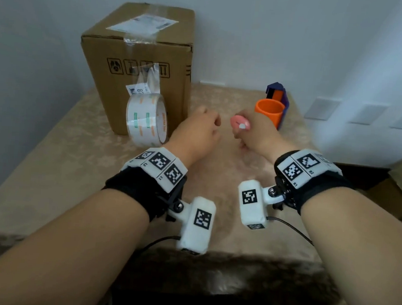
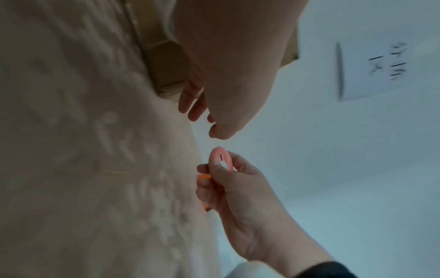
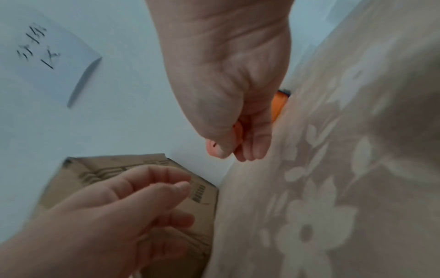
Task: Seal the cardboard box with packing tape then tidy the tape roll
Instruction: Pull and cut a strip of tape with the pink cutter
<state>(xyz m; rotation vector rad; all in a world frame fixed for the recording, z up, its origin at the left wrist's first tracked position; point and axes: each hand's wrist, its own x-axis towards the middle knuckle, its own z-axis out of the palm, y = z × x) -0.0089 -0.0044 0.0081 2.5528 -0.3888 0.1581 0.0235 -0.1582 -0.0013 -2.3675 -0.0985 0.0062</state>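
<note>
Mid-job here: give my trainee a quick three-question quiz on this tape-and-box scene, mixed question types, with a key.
1. True or false: the tape roll stands on edge against the cardboard box.
2. The right hand holds: A) a pink cutter B) the orange cup C) nothing.
3. Fill in: the left hand holds ____.

Key: 1 true; 2 A; 3 nothing.
</note>
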